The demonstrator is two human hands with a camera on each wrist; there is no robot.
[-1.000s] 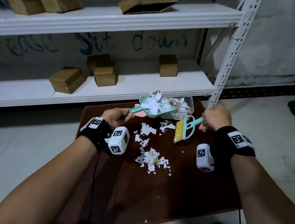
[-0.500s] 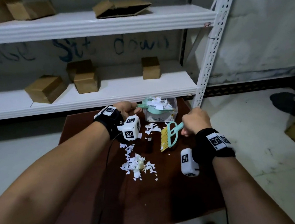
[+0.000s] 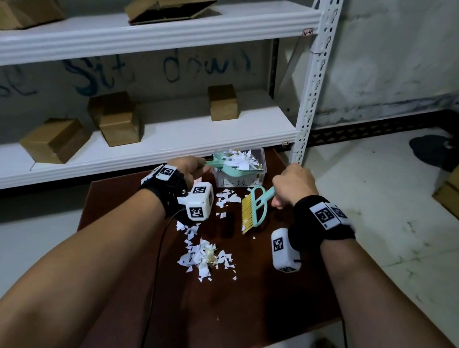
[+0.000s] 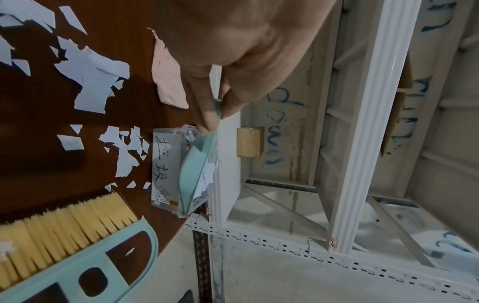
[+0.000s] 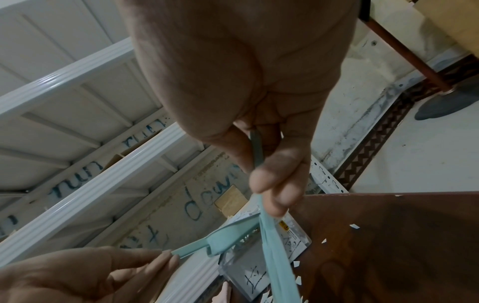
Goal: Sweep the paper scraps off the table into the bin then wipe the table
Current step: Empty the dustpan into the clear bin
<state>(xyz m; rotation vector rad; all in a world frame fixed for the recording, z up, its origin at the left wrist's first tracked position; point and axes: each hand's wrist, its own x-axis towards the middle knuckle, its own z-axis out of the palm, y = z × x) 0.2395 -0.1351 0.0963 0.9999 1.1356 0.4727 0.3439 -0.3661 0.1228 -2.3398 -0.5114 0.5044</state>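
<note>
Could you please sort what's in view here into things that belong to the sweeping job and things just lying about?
Job:
mint-green plastic dustpan
yellow-bristled mint-green brush
clear plastic bin
white paper scraps
dark wooden table
pink cloth

Lying about:
brown cardboard boxes
white metal shelving

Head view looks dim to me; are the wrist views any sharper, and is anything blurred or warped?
Head view: dim, shelf bowed, paper scraps readable. Left wrist view: sharp on the bin label, left hand soft. Right wrist view: right hand looms blurred, brush handle clear.
</note>
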